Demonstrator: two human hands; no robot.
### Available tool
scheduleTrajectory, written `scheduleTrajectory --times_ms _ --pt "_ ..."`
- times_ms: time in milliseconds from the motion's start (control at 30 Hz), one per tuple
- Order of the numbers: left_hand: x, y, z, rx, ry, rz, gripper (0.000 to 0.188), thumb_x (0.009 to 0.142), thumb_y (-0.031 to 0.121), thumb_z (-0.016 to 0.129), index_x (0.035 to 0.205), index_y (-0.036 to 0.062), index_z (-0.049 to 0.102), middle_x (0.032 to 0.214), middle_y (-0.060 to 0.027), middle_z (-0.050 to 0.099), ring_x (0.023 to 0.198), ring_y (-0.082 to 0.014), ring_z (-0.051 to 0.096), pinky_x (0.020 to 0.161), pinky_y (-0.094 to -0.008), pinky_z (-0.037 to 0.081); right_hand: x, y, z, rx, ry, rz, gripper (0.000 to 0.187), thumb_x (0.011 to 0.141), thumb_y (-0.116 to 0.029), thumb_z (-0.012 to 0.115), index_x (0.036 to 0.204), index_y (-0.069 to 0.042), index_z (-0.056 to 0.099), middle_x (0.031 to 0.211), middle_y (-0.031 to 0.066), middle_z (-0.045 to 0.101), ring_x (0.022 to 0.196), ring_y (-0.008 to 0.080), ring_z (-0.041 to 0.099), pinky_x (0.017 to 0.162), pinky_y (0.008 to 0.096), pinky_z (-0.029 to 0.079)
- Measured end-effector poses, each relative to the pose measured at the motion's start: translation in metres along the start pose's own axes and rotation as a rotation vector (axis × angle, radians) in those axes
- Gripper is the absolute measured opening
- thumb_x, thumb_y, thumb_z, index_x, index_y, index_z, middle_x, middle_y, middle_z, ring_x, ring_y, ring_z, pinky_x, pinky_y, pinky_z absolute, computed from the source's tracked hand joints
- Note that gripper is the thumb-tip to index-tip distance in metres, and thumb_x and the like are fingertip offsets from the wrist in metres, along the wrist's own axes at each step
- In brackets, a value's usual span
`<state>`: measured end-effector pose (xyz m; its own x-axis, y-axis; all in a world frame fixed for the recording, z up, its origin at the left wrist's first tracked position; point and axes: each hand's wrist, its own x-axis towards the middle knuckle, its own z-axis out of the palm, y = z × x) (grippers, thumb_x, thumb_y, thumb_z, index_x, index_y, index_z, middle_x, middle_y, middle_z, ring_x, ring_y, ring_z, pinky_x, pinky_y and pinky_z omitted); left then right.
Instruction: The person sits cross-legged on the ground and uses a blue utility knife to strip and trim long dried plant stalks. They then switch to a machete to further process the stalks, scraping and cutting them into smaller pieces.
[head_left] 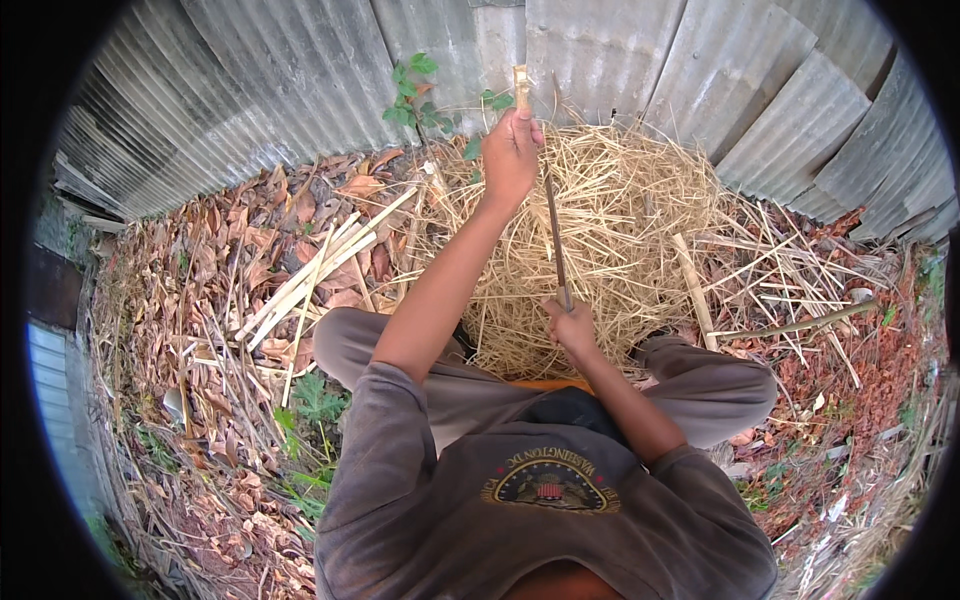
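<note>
Bamboo stick (521, 85), pale and blunt-ended, was grasped upright in the left hand (512, 150), its top left protruding above the thumb. By the right hand (572, 328), held lower and nearer the body, a long, slender dark tool (556, 230) was gripped at its near end — its exact kind could not be told. Its shaft was pointed away from the body, and its far end was brought close beside the left wrist.

Beneath both hands a broad heap of straw-coloured shavings (620, 220) was spread, flanked by the bent legs in grey-brown trousers (710, 390). A dark grey T-shirt (380, 490) was worn, with an emblem printed on its front.

To the left, several long pale split strips (325, 265) were laid across dry brown leaves (235, 235). To the right, a flat pale slat (694, 285) was set at the heap's edge, and a curved stick (815, 321) was stretched beyond it among thinner strips. At the far side, the ground was bounded by grey corrugated metal sheets (610, 60) — overlapped and weathered — with a green leafy vine (405, 100) grown against them.
</note>
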<state>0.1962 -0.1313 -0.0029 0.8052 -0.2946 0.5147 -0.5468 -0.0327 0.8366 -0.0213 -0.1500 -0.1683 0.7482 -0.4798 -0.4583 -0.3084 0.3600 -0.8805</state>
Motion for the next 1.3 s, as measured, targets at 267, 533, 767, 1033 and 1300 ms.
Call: scheduleTrajectory --times_ms 267,533,767,1033,1300 --pt "0.03 -0.041 0.014 0.204 0.027 -0.053 0.036 0.102 0.029 0.046 0.086 0.0007 0.061 0.069 -0.0121 0.066 0.061 -0.0265 0.066 0.06 -0.0395 0.05 0.014 -0.012 0.024 -0.124 0.014 -0.217 0.034 0.092 -0.018 0.064 0.068 -0.011 0.042 0.051 -0.002 0.042 0.04 0.008 0.039 0.037 0.0286 0.031" --pt "0.07 -0.062 0.026 0.417 0.204 -0.047 0.03 0.097 0.023 0.051 0.082 0.0017 0.066 0.065 -0.0225 0.062 0.059 -0.0414 0.061 0.057 -0.0486 0.048 0.055 -0.014 0.065 -0.225 0.059 -0.316 0.03 0.089 -0.018 0.063 0.066 -0.005 0.051 0.054 0.0039 0.049 0.047 0.013 0.045 0.046 0.0322 0.035" --pt "0.095 -0.082 0.027 0.46 0.207 -0.065 0.034 0.098 0.026 0.049 0.081 0.002 0.066 0.065 -0.019 0.064 0.061 -0.0381 0.064 0.06 -0.0469 0.05 0.151 0.019 0.053 -0.348 0.082 -0.011 0.028 0.085 -0.011 0.059 0.061 -0.006 0.045 0.052 0.0038 0.049 0.044 0.0143 0.048 0.042 0.0331 0.035" --pt "0.086 -0.081 0.03 0.292 0.045 -0.108 0.039 0.099 0.032 0.048 0.078 0.0047 0.065 0.066 -0.0075 0.069 0.061 -0.0303 0.067 0.062 -0.0421 0.052 0.191 0.026 0.024 -0.347 0.095 0.205 0.021 0.081 -0.013 0.061 0.069 0.004 0.056 0.058 0.0138 0.056 0.046 0.0239 0.053 0.046 0.0401 0.043" --pt "0.073 -0.082 0.019 0.317 0.055 -0.126 0.038 0.099 0.033 0.048 0.079 0.0063 0.066 0.068 -0.0059 0.07 0.064 -0.027 0.068 0.062 -0.0391 0.052 0.149 -0.073 0.031 -0.009 -0.165 -0.016 0.013 0.084 -0.008 0.06 0.075 -0.006 0.052 0.05 0.001 0.043 0.039 0.0123 0.039 0.037 0.0284 0.033"
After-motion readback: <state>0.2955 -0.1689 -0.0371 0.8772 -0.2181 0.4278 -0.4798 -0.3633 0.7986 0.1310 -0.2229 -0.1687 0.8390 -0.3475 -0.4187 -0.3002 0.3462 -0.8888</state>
